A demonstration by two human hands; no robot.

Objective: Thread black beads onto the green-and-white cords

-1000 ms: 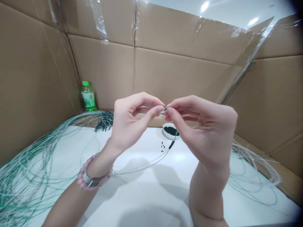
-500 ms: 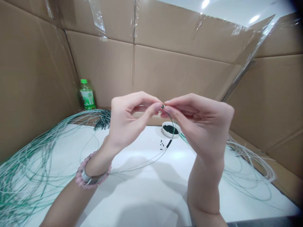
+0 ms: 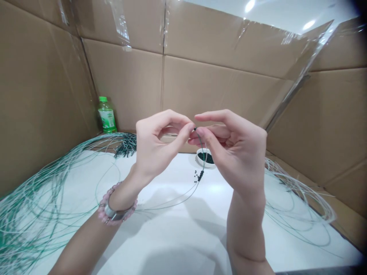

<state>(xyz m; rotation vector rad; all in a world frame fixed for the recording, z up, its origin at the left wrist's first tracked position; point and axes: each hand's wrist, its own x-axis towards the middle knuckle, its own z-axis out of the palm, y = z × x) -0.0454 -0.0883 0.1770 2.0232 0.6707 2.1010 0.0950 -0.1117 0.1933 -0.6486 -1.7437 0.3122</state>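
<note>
Cardboard enclosure above the white bench [image 3: 183,183]. A left panel [image 3: 34,95], a creased rear panel [image 3: 229,76] and a right panel [image 3: 321,126] form its walls. Clear tape [image 3: 122,28] shines on the upper rear cardboard. A green-capped plastic bottle [image 3: 107,116], with a green-and-white label, stands upright near the far left corner. Upper right: white ceiling [image 3: 278,13] with two lit lamps [image 3: 250,5].

From my distance I see black beads [image 3: 201,175], a green-and-white cord [image 3: 203,153], a white bowl [image 3: 210,165], a pale pink bracelet [image 3: 102,211], a green-capped bottle [image 3: 107,119] and plain brown cardboard [image 3: 223,86].
</note>
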